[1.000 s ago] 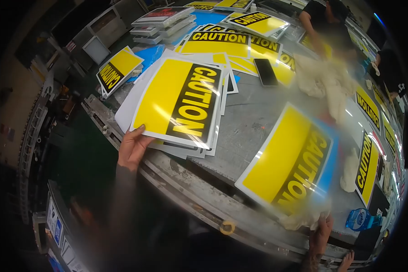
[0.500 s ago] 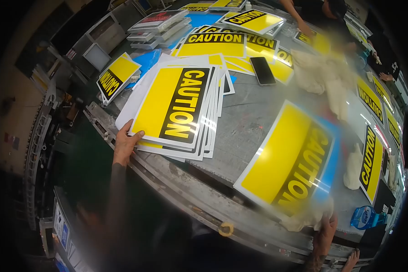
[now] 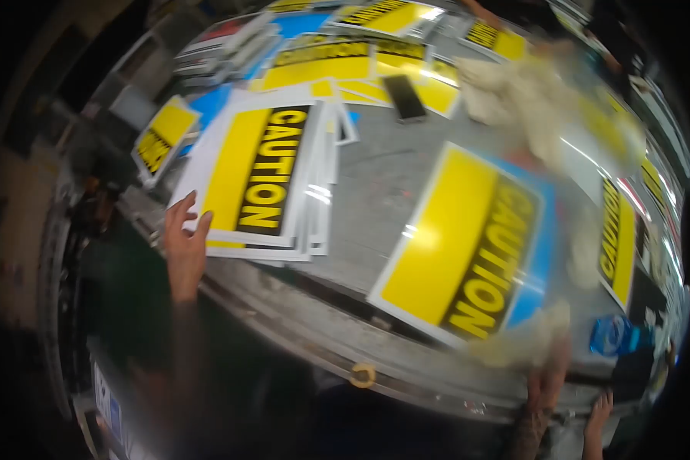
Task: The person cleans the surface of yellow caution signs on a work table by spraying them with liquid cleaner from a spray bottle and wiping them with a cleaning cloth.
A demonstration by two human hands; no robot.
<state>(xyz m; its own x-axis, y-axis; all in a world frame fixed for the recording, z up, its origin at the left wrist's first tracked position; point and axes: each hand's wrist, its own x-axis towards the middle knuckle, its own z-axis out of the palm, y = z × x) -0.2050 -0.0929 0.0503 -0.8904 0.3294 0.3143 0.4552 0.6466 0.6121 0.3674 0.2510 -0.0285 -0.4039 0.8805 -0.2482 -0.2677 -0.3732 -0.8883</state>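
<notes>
My left hand is at the near left corner of a stack of yellow and black CAUTION signs. Its fingers are spread, with the thumb by the top sign's edge. Lower right, my right hand holds a pale cloth, blurred, at the near edge of a single CAUTION sign. That sign lies on a blue sheet on the grey table. A lens smear hazes parts of the cloth and the sign's right side.
A dark phone lies by more CAUTION signs at the back. Pale rags and a blue bottle are to the right. Another person's hand is at the lower right; other people stand at the far right.
My left hand has loosened from the stack's corner, its fingers now spread. The view has shifted, so the signs appear further left and slightly higher. My right hand keeps the cloth.
</notes>
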